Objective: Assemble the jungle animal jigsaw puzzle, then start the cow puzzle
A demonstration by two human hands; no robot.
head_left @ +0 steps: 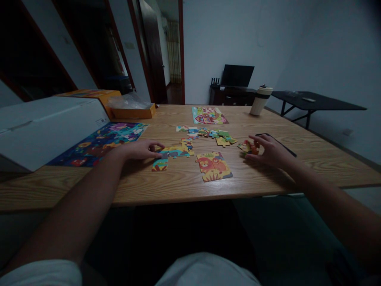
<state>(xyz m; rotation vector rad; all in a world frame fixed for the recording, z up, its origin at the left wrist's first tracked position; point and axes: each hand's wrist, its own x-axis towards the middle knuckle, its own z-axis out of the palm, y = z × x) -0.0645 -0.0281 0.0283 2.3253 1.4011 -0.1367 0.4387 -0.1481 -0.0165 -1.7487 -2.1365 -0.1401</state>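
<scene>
My left hand (139,149) rests flat on the wooden table (184,178), its fingertips touching the edge of a joined strip of puzzle pieces (175,151). A single loose piece (160,165) lies just below that strip. My right hand (268,150) is curled around a red and green puzzle piece (249,147), pinching it against the table. Between the hands lies a joined yellow block with a lion picture (212,166). Several loose pieces (208,134) are scattered further back.
A finished dark-blue puzzle (104,141) lies at the left beside a white box (44,127). An orange box (133,111) with a plastic bag, another finished puzzle (208,115) and a white tumbler (260,100) stand at the back. A dark phone (285,147) lies behind my right hand.
</scene>
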